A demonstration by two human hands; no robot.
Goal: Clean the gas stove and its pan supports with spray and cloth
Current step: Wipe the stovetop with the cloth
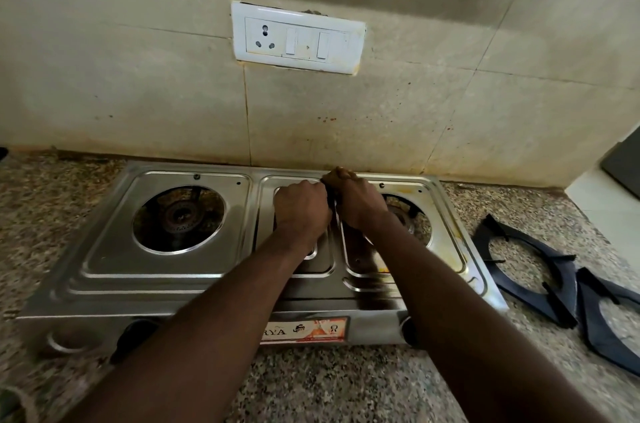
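Observation:
A steel two-burner gas stove (166, 270) stands on the counter against the wall with its pan supports off. Both burners are bare: the left burner (180, 215) and the right burner (412, 215), which my right arm partly hides. My hands sit side by side over the stove's middle panel. My right hand (360, 204) grips a small brownish cloth (341, 175) that sticks out above its knuckles. My left hand (301, 208) is curled next to it, and a dark bit of the cloth shows between the two. Two dark pan supports (526, 270) (609, 322) lie on the counter to the right.
The speckled granite counter (329, 384) runs around the stove. A white socket and switch plate (298, 38) is on the stained tiled wall behind. Two knobs show on the stove's front, the left knob (131, 336) and the right knob (410, 332). No spray bottle is in view.

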